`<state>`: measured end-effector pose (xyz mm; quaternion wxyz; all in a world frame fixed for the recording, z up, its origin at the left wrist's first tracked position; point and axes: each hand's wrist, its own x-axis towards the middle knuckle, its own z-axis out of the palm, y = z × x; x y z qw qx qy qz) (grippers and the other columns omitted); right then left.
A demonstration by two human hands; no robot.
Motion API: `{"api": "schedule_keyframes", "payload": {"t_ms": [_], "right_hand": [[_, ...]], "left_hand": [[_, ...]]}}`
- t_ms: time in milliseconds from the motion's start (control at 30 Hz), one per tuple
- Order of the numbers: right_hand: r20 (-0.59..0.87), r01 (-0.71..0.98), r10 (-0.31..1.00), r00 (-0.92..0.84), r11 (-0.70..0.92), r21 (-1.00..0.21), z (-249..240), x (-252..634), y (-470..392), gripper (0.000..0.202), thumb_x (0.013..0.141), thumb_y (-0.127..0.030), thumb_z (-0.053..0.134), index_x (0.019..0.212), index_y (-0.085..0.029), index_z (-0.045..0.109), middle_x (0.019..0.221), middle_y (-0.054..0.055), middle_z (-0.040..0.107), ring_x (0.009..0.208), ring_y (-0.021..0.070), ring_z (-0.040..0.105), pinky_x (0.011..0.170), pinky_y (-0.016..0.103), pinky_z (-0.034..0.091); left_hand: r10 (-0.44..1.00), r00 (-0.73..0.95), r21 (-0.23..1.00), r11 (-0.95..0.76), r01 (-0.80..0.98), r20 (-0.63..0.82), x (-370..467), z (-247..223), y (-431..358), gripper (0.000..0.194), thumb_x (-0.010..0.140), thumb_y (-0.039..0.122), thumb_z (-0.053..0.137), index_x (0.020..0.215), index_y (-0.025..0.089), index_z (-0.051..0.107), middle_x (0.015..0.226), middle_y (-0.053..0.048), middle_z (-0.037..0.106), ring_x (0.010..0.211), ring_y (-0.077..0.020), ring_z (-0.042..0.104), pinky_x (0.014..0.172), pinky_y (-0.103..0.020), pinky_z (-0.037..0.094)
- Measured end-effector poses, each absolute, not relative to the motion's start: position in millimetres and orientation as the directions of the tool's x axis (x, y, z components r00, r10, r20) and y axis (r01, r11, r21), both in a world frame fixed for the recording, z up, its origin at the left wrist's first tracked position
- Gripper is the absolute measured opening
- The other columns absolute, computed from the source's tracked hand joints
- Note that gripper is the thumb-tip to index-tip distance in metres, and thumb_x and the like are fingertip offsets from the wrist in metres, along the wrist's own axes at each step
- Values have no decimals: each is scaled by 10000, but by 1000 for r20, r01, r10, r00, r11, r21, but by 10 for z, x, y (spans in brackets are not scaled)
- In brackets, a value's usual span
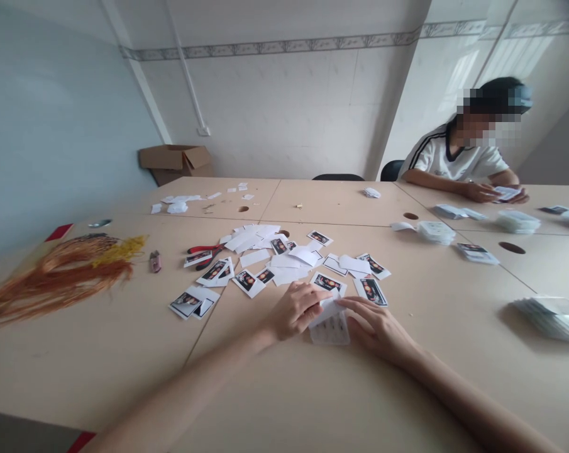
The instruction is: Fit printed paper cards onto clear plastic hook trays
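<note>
White card over clear tray, mid-surface, toward the near edge. Card hides the tray's upper part; dark bits inside too small to identify. Left hand: fingers bent together, touching card's left side; cannot tell if clamped, thumb contact unclear. Right hand: fingers extended, tips on card's right side, thumb beside tray; fingertip overlap hides whether grip is closed. Forearms cut off at bottom; left one covers some of the near edge.

Just beyond: loose printed cards and white slips, overlapping, many faces hidden. Pliers partly under a card. Toward left edge: pink tool, blurry; orange strands, cut off. Toward right edge: tray stack, cut off. Far right: co-worker holding white pack, contents unclear.
</note>
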<state>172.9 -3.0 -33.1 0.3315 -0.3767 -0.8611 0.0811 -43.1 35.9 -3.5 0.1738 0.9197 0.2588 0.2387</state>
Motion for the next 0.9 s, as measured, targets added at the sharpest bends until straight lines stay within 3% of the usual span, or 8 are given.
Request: {"api": "schedule_keyframes", "payload": {"t_ms": [100, 200, 333, 433, 600, 700, 800, 900], "right_hand": [[474, 590, 713, -517, 698, -406, -342, 1737, -28, 376, 795, -94, 369, 1159, -168, 433, 1092, 95, 547, 1014, 170, 507, 821, 309, 463], [456, 586, 721, -522, 691, -423, -338, 1740, -25, 385, 791, -93, 370, 1165, -165, 426, 1084, 101, 546, 1012, 173, 507, 808, 306, 467], [463, 574, 710, -531, 703, -421, -335, 1734, -21, 388, 787, -95, 370, 1165, -162, 425, 1083, 113, 542, 993, 179, 518, 779, 307, 478], [471, 560, 698, -539, 715, -418, -336, 1723, -19, 392, 784, -87, 368, 1165, -161, 424, 1077, 118, 544, 1001, 182, 511, 776, 310, 478], [462, 523, 685, -564, 729, -442, -301, 1703, -36, 395, 795, -92, 363, 1176, -178, 420, 1083, 104, 537, 1004, 168, 507, 809, 303, 462], [468, 541, 684, -559, 729, -419, -279, 1725, -36, 397, 815, -136, 374, 1210, -182, 378, 1076, 101, 538, 985, 173, 512, 795, 305, 465], [525, 674, 743, -415, 639, -371, -298, 1804, 20, 342, 829, -209, 383, 1170, -185, 399, 1033, 101, 555, 960, 203, 517, 786, 349, 453], [576, 814, 800, -169, 442, -376, -373, 1929, 139, 319, 815, -266, 401, 1123, -185, 411, 1051, 107, 538, 972, 233, 506, 792, 384, 432]], "left_hand": [[560, 760, 516, -781, 352, 331, -448, -29, 352, 354, 853, 293, 314, 1187, 241, 421, 1086, -50, 544, 1013, -181, 454, 917, -338, 261], [666, 687, 684, -646, 339, 289, -441, -36, 363, 381, 856, 296, 302, 1229, 237, 355, 1058, -57, 545, 974, -179, 475, 874, -333, 330], [789, 588, 881, -395, 260, 180, -394, -83, 422, 211, 817, 260, 396, 949, 162, 529, 805, -32, 569, 720, -125, 524, 639, -228, 430], [779, 615, 918, -326, 226, 125, -373, -109, 459, 138, 764, 219, 476, 768, 127, 580, 721, -24, 561, 659, -108, 513, 566, -194, 415], [738, 672, 912, -314, 263, 61, -399, -111, 468, 280, 689, 230, 593, 959, 160, 613, 740, -16, 573, 558, -65, 447, 496, -166, 368], [727, 683, 923, -308, 229, 73, -412, -135, 490, 391, 609, 211, 670, 995, 179, 614, 831, -37, 597, 637, -88, 492, 566, -189, 403], [782, 614, 954, -254, 159, 106, -420, -177, 540, 455, 549, 193, 713, 992, 162, 614, 920, -62, 604, 786, -139, 534, 699, -245, 433], [864, 497, 986, -139, 95, 74, -437, -214, 606, 552, 544, 173, 709, 1072, 141, 551, 907, -60, 614, 776, -143, 557, 701, -275, 454]]}}
